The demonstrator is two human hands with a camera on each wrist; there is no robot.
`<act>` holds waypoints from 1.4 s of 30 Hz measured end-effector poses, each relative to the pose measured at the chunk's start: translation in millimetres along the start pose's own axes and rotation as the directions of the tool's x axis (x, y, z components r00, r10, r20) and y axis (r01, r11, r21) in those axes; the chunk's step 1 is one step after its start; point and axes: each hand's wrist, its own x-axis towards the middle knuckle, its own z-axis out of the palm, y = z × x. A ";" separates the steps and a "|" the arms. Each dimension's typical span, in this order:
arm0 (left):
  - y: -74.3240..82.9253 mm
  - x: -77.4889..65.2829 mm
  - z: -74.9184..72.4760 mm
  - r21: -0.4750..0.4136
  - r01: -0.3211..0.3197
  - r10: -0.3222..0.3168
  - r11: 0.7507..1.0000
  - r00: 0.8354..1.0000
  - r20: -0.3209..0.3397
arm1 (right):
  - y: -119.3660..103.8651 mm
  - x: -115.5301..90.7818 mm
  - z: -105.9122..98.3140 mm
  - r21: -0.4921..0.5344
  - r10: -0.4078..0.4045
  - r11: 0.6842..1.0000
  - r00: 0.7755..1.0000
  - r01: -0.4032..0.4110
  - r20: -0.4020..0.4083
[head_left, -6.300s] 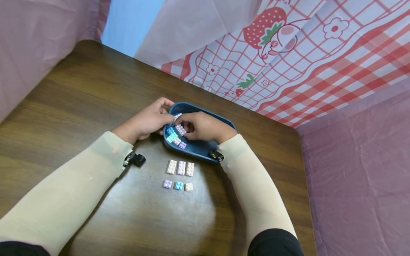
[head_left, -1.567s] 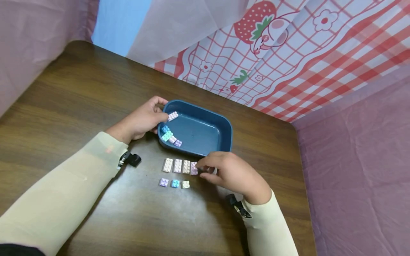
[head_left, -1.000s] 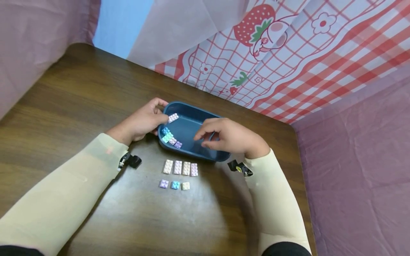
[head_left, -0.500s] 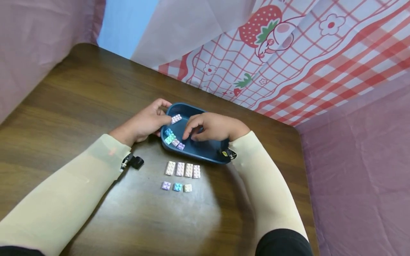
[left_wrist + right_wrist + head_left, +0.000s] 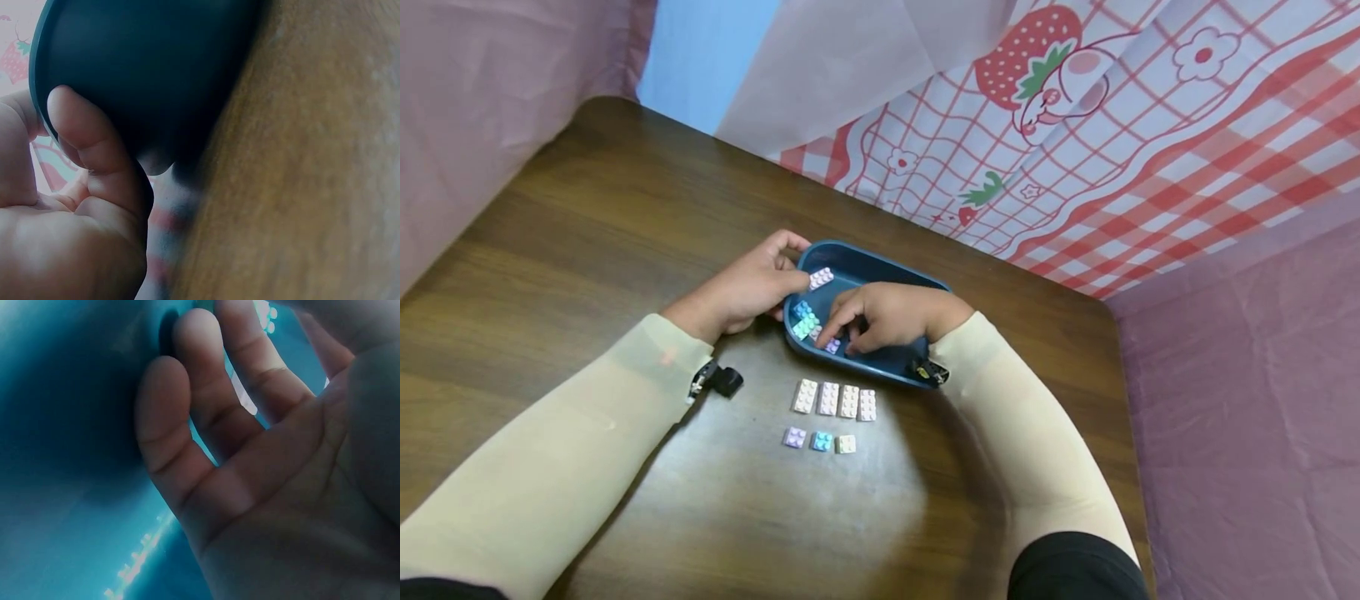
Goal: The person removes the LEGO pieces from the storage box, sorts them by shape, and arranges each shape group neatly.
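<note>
My left hand (image 5: pixel 748 287) grips the left end of a dark blue plastic tray (image 5: pixel 880 269), thumb over the rim; in the left wrist view the thumb (image 5: pixel 87 134) presses the tray's wall (image 5: pixel 156 56). My right hand (image 5: pixel 891 317) reaches into the tray, its index finger and thumb on either side of a small purple toy brick (image 5: pixel 832 346). Whether they touch it cannot be made out. Beside it lie a mint-green brick (image 5: pixel 806 326), a blue brick (image 5: pixel 802 309) and a partly covered pinkish brick (image 5: pixel 816 332). A pale pink long brick (image 5: pixel 822 278) lies near my left thumb.
On the wooden table (image 5: pixel 737 508), in front of the tray, several pale long bricks (image 5: pixel 827 398) stand in a row. Below them is a row of small bricks: purple (image 5: pixel 795 437), blue (image 5: pixel 822 442) and cream (image 5: pixel 846 444). Curtains (image 5: pixel 1240 400) border the table.
My right hand set a pinkish-purple long brick at the right end of the upper row, then returned to the tray and moved left to the small bricks. My left hand kept hold of the tray.
</note>
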 end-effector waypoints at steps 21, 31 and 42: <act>-2.1 0.9 1.0 -0.027 -0.016 0.016 0.999 1.000 -0.005 | 8.7 5.3 8.6 -0.108 -0.108 0.990 0.986 0.094 -0.128; -2.7 2.4 1.4 -0.033 -0.006 0.006 0.999 1.000 -0.003 | 6.5 0.7 10.0 -0.132 -0.119 0.986 0.980 0.098 -0.161; -2.3 3.1 2.2 -0.024 -0.005 0.005 1.000 1.000 -0.014 | 10.4 -1.5 10.3 -0.157 -0.142 0.981 0.968 0.111 -0.206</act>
